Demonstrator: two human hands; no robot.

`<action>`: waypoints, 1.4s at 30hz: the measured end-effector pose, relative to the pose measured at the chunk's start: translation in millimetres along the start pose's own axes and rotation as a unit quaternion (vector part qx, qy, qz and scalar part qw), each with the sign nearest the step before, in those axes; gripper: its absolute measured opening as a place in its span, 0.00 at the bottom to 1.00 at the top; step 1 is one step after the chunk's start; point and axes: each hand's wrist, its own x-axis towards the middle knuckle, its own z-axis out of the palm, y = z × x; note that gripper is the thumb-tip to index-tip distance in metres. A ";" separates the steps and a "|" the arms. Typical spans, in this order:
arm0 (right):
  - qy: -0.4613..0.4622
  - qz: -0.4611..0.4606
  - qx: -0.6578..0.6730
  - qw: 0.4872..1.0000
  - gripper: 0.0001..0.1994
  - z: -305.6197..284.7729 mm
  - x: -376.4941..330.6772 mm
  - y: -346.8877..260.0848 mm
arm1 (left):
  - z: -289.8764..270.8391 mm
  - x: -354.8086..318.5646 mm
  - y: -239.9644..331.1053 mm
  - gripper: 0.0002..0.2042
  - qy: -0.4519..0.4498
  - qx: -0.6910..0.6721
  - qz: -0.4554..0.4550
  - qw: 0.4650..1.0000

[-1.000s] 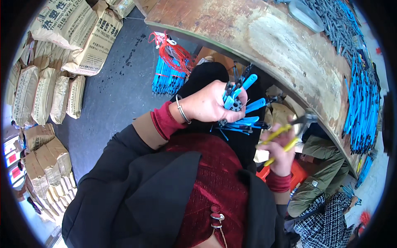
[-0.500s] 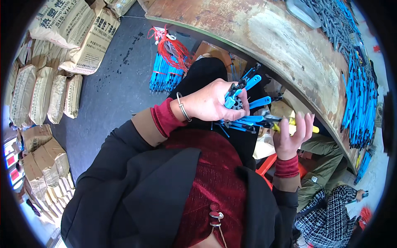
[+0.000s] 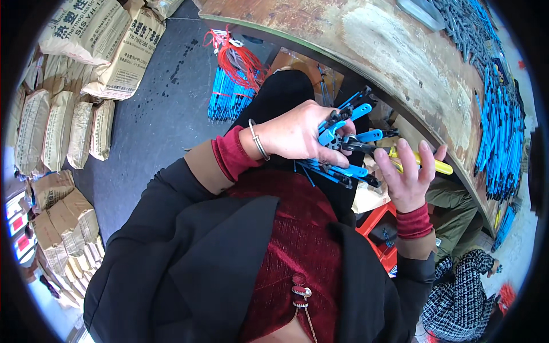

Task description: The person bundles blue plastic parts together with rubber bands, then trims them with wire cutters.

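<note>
My left hand point(image 3: 296, 135), with a metal bangle at its wrist, is closed around a blue plastic piece with several arms and black tips point(image 3: 361, 111). Its arms fan out past my fingers, and a small dark round part shows at its middle. In my right hand point(image 3: 408, 178) is a pair of yellow-handled pliers point(image 3: 442, 166), the fingers bent over the handles. The dark jaws reach the middle of the blue piece beside my left thumb; exactly what they grip is hidden. More blue and black parts show just below my left hand, over my lap.
A worn wooden table point(image 3: 394, 63) runs along the upper right, bearing grey rods point(image 3: 457, 28) and blue rods point(image 3: 497, 143). A bundle of blue rods point(image 3: 226, 97) with red cords stands on the floor. Paper sacks point(image 3: 128, 57) are stacked left. A person point(image 3: 460, 297) sits lower right.
The pliers have moved from beside the blue piece to its middle, jaws now against it. My right hand has shifted slightly right and turned; my left keeps its hold.
</note>
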 end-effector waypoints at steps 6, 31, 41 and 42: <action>-0.059 0.018 0.048 0.997 0.25 -13.1 7.8 0.0 | -0.4 2.0 -1.2 0.19 -0.006 -0.003 0.006 1.000; -0.217 0.166 0.409 0.870 0.24 -27.7 18.7 0.1 | -17.7 3.2 2.5 0.18 -0.007 0.083 -0.003 0.997; -0.398 0.230 0.872 0.168 0.30 27.4 -28.7 -37.7 | -19.8 4.2 3.0 0.18 -0.126 0.017 -0.017 0.992; -0.380 0.263 0.846 0.266 0.31 19.6 -11.9 -24.2 | -22.0 4.7 0.1 0.18 -0.123 0.020 -0.017 0.992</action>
